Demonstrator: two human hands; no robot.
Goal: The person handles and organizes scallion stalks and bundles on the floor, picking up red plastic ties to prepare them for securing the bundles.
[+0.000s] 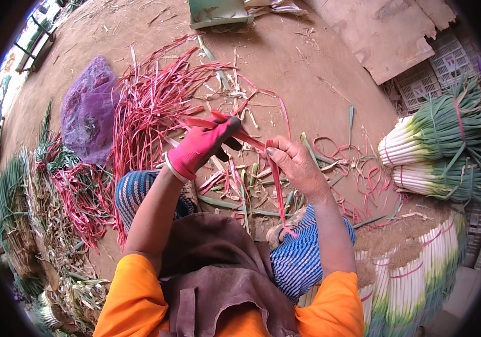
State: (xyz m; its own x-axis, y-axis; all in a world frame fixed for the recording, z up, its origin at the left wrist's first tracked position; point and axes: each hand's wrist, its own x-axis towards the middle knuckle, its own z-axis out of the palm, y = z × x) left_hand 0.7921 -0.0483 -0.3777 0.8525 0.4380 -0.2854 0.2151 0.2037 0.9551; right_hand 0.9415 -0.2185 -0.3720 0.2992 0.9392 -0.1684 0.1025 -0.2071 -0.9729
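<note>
Orange sleeves and a brown apron (pixel 218 281) fill the bottom of the view, with knees in blue striped trousers (pixel 299 258) just beyond them. Above the lap both hands meet over the dirt floor (pixel 308 62).

A red strap (pixel 254 143), flat and ribbon-like, is stretched between the two hands. Its taut part runs nearly level, from upper left to lower right, leaving the left hand (pixel 204 147) (the one in a pink glove) and reaching the bare right hand (pixel 296 165). At the right hand the strap turns sharply: its free tail hangs almost straight down toward the right knee, ending near a sandal (pixel 278 233). So the long axis bends at the right hand, and the loose end lies below that hand, nearer to it than to the gloved one.

The left hand is closed around its end of the strap, dark fingertips curled over it, a short red stub poking out to the left. The right hand pinches the strap between thumb and fingers at the bend; the other fingers are folded in.

To the left, just past the left knee, lies a spread heap of loose red straps (pixel 150 106), with a purple mesh bag (pixel 89 109) beside it. At the right, well apart from the hands, tied bundles of green onions (pixel 442 146) lie stacked, white stems toward the person, and more bundles (pixel 414 275) stand lower right. Trimmed leaves litter the ground between.
</note>
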